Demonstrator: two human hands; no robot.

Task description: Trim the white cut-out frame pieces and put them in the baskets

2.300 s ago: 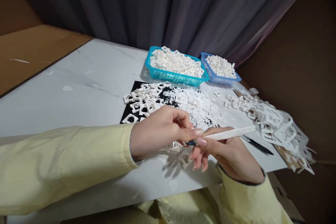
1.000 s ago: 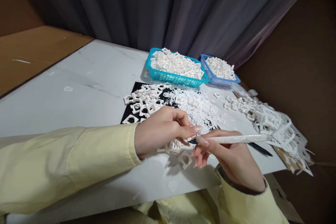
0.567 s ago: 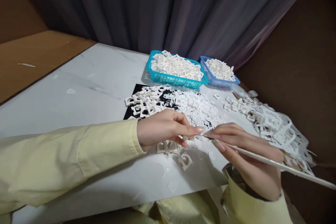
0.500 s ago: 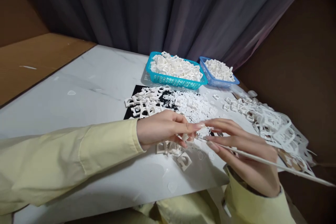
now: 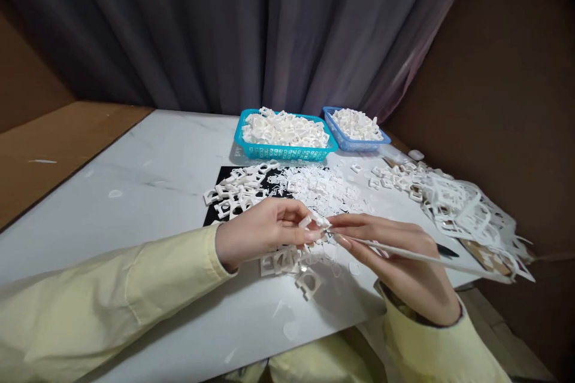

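My left hand (image 5: 265,230) pinches a small white plastic piece (image 5: 315,221) between thumb and fingers, above the middle of the table. In my right hand (image 5: 395,251) is a long, thin white stick-like tool (image 5: 431,260). Its dark, narrow tip meets the piece at my left fingertips, and its far end points out to the right past my wrist. The exact kind of tool cannot be made out. Below my hands lie several white plastic frames with round openings, one white frame (image 5: 309,283) nearest to me. Fingers partly hide the held piece.
A teal basket (image 5: 287,153) and a blue basket (image 5: 359,145), both heaped with white pieces, stand at the back. White frames and thin scraps (image 5: 314,185) cover a black mat (image 5: 215,210). Tangled white plastic strips (image 5: 467,206) pile up at the right, beside cardboard.
The held piece has turned up into clearer view at my left fingertips. My right hand has come closer to it, and the tool's far end has swung. The camera view has shifted.
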